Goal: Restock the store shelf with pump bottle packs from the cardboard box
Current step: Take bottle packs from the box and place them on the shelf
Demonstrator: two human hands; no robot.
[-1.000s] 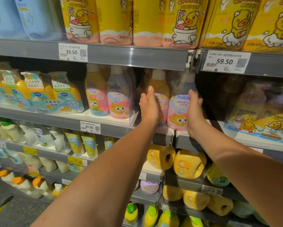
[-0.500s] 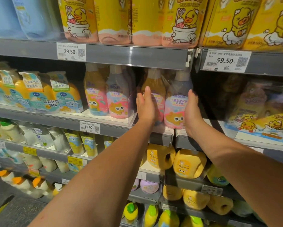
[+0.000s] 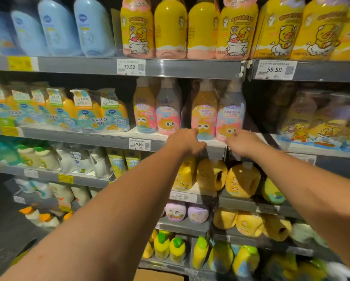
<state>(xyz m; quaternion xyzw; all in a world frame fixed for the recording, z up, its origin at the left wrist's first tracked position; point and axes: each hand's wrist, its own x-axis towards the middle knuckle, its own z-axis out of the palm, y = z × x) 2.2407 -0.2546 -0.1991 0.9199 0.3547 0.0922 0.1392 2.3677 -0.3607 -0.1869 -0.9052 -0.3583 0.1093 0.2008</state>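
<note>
Twin pack of pump bottles in clear film, one orange and one pale blue, both with pink cartoon labels (image 3: pixel 217 112), stands upright on the grey metal store shelf (image 3: pixel 89 138), at the right end of its bay and close to the front lip. A matching twin pack (image 3: pixel 156 110) stands to its left, with a gap between the two. Left hand (image 3: pixel 185 141) sits at the shelf lip just below the orange bottle, back of the hand to the camera. Its fingers are folded out of sight, so I cannot tell whether the grip is closed on anything. Right hand (image 3: pixel 244 141) is at the lip below the pale blue bottle and is motion-blurred. Its fingers lie out fairly straight to the left, tips at the foot of the pack, so the grip looks loose and holds nothing. White price tag reading 69.90 (image 3: pixel 139 144) is on the rail left of the hands. Tags reading 39.50 (image 3: pixel 131 66) and 59.50 (image 3: pixel 274 69) are on the rail above. Tall yellow duck-print bottles (image 3: pixel 237 29) fill the shelf overhead, with light blue bottles (image 3: pixel 58 27) to their left. Yellow handled jugs (image 3: pixel 243 179) sit one shelf below the hands. A strip of brown cardboard box (image 3: pixel 157 276) shows at the bottom edge.
</note>
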